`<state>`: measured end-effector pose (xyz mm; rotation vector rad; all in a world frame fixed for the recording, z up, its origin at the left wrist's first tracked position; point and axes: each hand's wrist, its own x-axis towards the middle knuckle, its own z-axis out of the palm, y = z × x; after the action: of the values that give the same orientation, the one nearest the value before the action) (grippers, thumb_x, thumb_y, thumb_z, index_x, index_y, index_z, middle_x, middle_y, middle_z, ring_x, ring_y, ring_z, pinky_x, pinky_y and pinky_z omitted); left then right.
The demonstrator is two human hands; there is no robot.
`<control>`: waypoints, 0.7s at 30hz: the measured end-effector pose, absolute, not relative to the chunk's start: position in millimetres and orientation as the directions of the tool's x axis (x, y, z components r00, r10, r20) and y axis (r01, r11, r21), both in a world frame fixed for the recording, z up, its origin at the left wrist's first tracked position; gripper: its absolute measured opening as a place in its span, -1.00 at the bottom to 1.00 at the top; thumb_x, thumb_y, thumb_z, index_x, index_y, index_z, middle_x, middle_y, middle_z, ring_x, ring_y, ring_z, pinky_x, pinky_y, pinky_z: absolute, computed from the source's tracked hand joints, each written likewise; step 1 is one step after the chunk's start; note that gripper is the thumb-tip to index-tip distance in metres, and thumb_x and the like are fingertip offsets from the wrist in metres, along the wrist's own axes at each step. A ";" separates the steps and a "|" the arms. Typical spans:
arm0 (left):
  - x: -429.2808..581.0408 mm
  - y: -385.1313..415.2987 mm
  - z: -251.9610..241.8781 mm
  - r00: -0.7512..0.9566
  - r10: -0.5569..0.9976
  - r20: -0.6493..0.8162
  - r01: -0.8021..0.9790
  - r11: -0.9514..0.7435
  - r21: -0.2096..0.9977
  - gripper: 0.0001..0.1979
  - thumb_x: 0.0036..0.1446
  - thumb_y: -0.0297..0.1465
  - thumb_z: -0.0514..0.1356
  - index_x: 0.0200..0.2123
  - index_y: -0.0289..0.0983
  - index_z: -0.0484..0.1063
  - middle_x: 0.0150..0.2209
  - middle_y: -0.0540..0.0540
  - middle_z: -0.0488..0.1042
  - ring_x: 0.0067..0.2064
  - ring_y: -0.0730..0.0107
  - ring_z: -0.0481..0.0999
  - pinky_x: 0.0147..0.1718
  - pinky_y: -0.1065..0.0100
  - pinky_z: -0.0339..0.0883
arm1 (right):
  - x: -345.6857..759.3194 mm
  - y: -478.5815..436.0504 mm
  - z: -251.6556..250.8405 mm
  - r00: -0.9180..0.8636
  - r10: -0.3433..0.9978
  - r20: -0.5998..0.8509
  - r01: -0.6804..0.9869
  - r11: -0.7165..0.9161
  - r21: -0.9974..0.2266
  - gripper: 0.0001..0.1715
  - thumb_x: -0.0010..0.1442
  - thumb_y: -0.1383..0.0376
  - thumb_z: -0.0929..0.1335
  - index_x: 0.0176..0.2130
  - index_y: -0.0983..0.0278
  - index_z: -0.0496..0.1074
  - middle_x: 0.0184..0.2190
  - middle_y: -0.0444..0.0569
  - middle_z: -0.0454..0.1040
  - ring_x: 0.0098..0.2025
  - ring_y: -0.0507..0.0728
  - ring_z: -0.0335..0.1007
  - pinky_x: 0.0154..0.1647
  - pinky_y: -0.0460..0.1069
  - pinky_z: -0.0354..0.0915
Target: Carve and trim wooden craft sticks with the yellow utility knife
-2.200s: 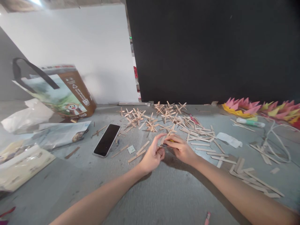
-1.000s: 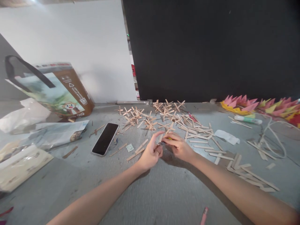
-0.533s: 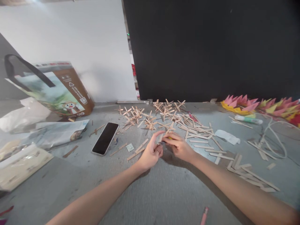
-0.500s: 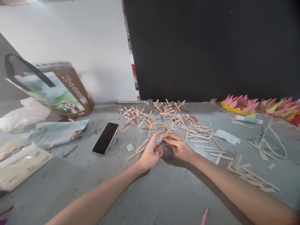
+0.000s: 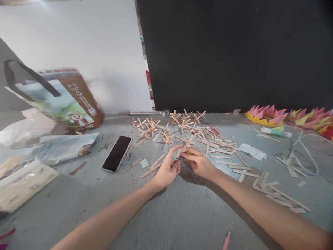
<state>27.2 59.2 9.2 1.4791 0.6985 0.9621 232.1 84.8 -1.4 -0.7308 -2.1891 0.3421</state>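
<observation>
Near the middle of the table my left hand (image 5: 168,171) is closed, index finger stretched forward, around a wooden craft stick (image 5: 178,152) that shows only in part. My right hand (image 5: 201,164) pinches a small yellow tool (image 5: 189,153) with a dark grey tip, which looks like a craft knife. Its tip meets the left fingers and the stick; most of the tool is covered by the fingers. Just beyond both hands lies a heap of crossed craft sticks (image 5: 148,128). More loose sticks (image 5: 223,157) are spread to the right of my right hand.
A phone (image 5: 117,154) lies left of my hands, with a printed bag (image 5: 78,100) and plastic packets (image 5: 62,147) farther left. At right are a glue stick (image 5: 275,132), a white cable (image 5: 299,146), tissue (image 5: 252,151) and pink-yellow paper crafts (image 5: 267,114). A pink pencil (image 5: 227,239) lies in front.
Almost nothing differs. Both hands keep the same pose around the stick and the yellow tool, and the things on the table stay where they were.
</observation>
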 end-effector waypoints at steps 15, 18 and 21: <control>26.9 59.4 7.2 0.470 0.865 0.173 -0.101 -0.142 0.985 -0.39 0.39 -0.41 0.07 0.44 -0.30 -0.01 -0.61 0.21 0.14 -0.59 0.55 0.08 -0.52 0.49 0.05 | 232.2 85.1 -1.4 -0.528 0.616 0.585 0.398 0.787 -0.471 -0.48 0.37 0.54 0.24 0.14 0.12 0.50 -0.02 0.03 0.55 0.06 0.23 0.40 0.09 0.17 0.39; 27.5 59.8 7.4 0.479 0.858 0.183 -0.113 -0.147 0.983 -0.31 0.39 -0.39 0.07 0.50 -0.28 -0.10 -0.60 0.19 0.16 -0.59 0.55 0.10 -0.53 0.48 0.06 | 231.6 84.8 -1.5 -0.525 0.616 0.588 0.397 0.788 -0.471 -0.49 0.38 0.53 0.25 0.14 0.12 0.51 -0.03 0.04 0.55 0.04 0.23 0.41 0.08 0.17 0.39; 27.8 60.1 8.3 0.486 0.852 0.194 -0.112 -0.159 0.981 -0.27 0.39 -0.39 0.08 0.52 -0.28 -0.15 -0.60 0.17 0.18 -0.59 0.54 0.12 -0.53 0.48 0.07 | 231.4 85.4 -2.8 -0.524 0.607 0.597 0.392 0.794 -0.464 -0.50 0.38 0.52 0.24 0.14 0.13 0.51 -0.04 0.05 0.55 0.02 0.24 0.42 0.06 0.18 0.41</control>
<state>27.8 60.1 8.3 1.4907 0.6785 0.9721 231.4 85.4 -2.8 -0.7359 -2.1881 0.3479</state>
